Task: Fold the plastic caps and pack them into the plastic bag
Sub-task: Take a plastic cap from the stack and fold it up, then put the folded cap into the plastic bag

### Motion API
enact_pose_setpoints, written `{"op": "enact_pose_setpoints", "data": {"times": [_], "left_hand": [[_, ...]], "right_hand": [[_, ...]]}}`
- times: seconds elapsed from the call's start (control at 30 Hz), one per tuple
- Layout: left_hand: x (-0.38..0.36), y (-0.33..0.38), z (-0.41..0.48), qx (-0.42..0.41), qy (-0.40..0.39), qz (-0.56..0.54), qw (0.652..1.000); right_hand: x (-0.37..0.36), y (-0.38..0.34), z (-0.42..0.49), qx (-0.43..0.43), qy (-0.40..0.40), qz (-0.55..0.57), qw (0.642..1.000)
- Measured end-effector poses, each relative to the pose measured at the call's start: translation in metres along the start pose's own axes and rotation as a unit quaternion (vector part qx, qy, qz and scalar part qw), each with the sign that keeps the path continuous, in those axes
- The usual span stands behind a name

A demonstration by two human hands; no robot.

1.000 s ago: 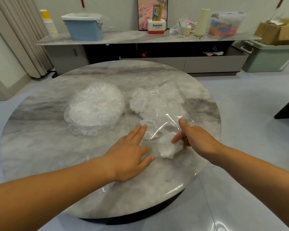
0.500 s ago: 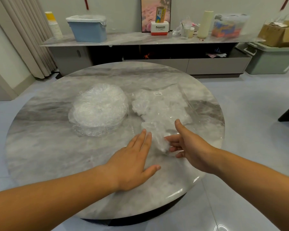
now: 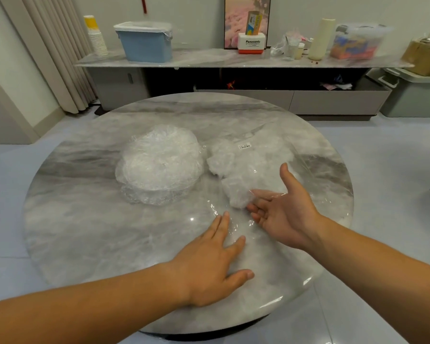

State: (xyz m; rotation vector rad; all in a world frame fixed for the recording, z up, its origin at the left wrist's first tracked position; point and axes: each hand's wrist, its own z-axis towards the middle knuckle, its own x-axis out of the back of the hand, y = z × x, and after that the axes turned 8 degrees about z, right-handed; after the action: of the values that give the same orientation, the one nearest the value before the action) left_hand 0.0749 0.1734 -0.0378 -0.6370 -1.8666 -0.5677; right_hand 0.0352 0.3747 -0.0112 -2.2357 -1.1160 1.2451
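Note:
A clear plastic bag point(image 3: 263, 157) with a barcode sticker lies flat on the round marble table point(image 3: 85, 219), holding several folded white caps point(image 3: 236, 192). My right hand point(image 3: 281, 209) is palm-up at the bag's open near end, with its fingertips under the clear film beside the nearest folded cap. My left hand point(image 3: 214, 259) lies flat with straight fingers on the bag's near edge, pressing it to the table. A round stack of unfolded clear plastic caps point(image 3: 159, 165) sits to the left of the bag.
The table's front edge runs just below my left wrist. Behind the table stands a long low sideboard point(image 3: 233, 58) with a blue tub point(image 3: 144, 43), paper cups, a Panasonic box and other items. A grey bin point(image 3: 415, 95) sits on the floor at the right.
My right hand has pushed the folded cap further into the bag and turned palm-up with fingers spread. My left hand has stayed flat on the bag's edge.

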Motion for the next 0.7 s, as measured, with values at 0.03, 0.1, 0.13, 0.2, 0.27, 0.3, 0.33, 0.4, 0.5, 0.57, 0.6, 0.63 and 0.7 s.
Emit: {"op": "enact_pose_setpoints", "data": {"times": [0.03, 0.1, 0.13, 0.2, 0.27, 0.3, 0.33, 0.4, 0.5, 0.57, 0.6, 0.63, 0.7], "left_hand": [[0.001, 0.0, 0.001, 0.001, -0.002, -0.003, 1.0], [0.004, 0.0, 0.001, 0.0, -0.004, -0.002, 1.0], [0.004, -0.001, 0.001, 0.001, -0.006, -0.002, 1.0], [0.005, -0.001, 0.002, 0.0, -0.012, 0.0, 1.0], [0.005, -0.004, 0.002, -0.004, -0.016, 0.008, 1.0], [0.004, -0.005, 0.003, -0.006, -0.018, 0.014, 1.0], [0.005, -0.006, 0.002, -0.007, -0.02, 0.019, 1.0], [0.006, -0.008, 0.002, -0.008, -0.022, 0.024, 0.999], [0.007, -0.01, 0.003, -0.008, -0.025, 0.022, 0.999], [0.007, -0.011, 0.003, -0.007, -0.026, 0.019, 0.999], [0.007, -0.011, 0.003, -0.006, -0.026, 0.018, 0.999], [0.007, -0.011, 0.002, -0.006, -0.025, 0.018, 1.0], [0.008, -0.011, 0.002, -0.006, -0.018, 0.017, 1.0]], "right_hand": [[-0.003, 0.001, 0.002, 0.005, -0.002, 0.026, 1.0], [-0.01, 0.003, 0.005, 0.023, 0.001, 0.078, 0.997], [-0.013, 0.005, 0.006, 0.029, 0.003, 0.095, 0.995], [-0.015, 0.008, 0.008, 0.031, 0.0, 0.115, 0.993], [-0.013, 0.012, 0.009, 0.024, -0.01, 0.119, 0.993], [-0.012, 0.013, 0.008, 0.023, -0.01, 0.113, 0.993], [-0.01, 0.013, 0.008, 0.026, -0.004, 0.103, 0.994], [-0.007, 0.012, 0.005, 0.045, 0.024, 0.078, 0.996], [-0.003, 0.008, -0.003, 0.06, 0.055, 0.037, 0.996], [0.001, 0.006, -0.011, 0.051, 0.06, 0.014, 0.997], [0.003, 0.005, -0.015, 0.048, 0.064, 0.004, 0.997], [0.005, 0.005, -0.019, 0.045, 0.068, -0.005, 0.997], [0.009, 0.005, -0.028, 0.042, 0.075, -0.025, 0.996]]}}
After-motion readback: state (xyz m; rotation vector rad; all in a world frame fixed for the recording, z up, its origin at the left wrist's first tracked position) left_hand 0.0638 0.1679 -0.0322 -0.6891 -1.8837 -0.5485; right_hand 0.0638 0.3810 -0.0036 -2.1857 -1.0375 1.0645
